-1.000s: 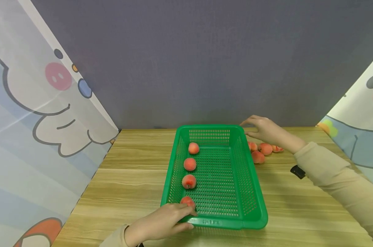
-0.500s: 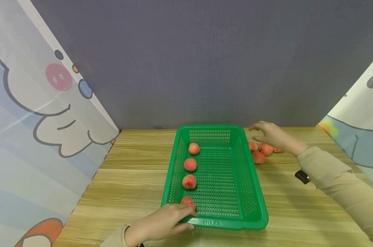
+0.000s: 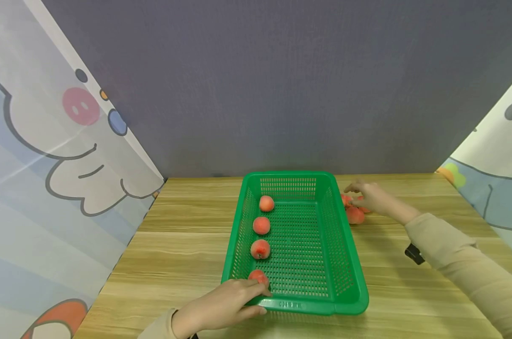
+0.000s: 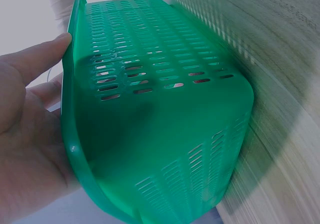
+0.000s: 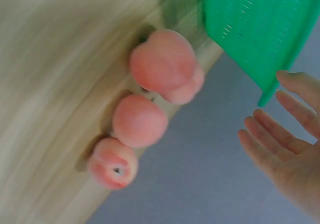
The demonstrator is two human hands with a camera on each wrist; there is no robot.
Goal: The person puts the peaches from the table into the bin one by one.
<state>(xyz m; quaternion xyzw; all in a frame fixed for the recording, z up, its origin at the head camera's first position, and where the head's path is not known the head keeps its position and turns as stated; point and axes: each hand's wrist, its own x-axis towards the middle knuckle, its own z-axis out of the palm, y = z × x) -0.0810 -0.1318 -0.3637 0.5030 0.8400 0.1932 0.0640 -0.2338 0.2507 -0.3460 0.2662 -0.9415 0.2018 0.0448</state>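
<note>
A green perforated plastic basket stands on the table. Its near left rim is held by my left hand, the thumb outside and the fingers over the edge; the left wrist view shows this grip on the basket too. Inside, several peaches form a row along the left wall, the nearest partly hidden by my fingers. My right hand hovers beyond the basket's right side, over loose peaches, some covered by it. In the right wrist view its fingers are spread and hold nothing, apart from the peaches.
A wooden table lies under everything. A dark grey panel rises along its far edge. Cartoon-printed sheets flank the left and right sides. A dark wrist strap hangs at the right sleeve.
My right hand has drawn back from the basket's far right corner and come down over the loose peaches. The left hand, the basket and the row of peaches have stayed put.
</note>
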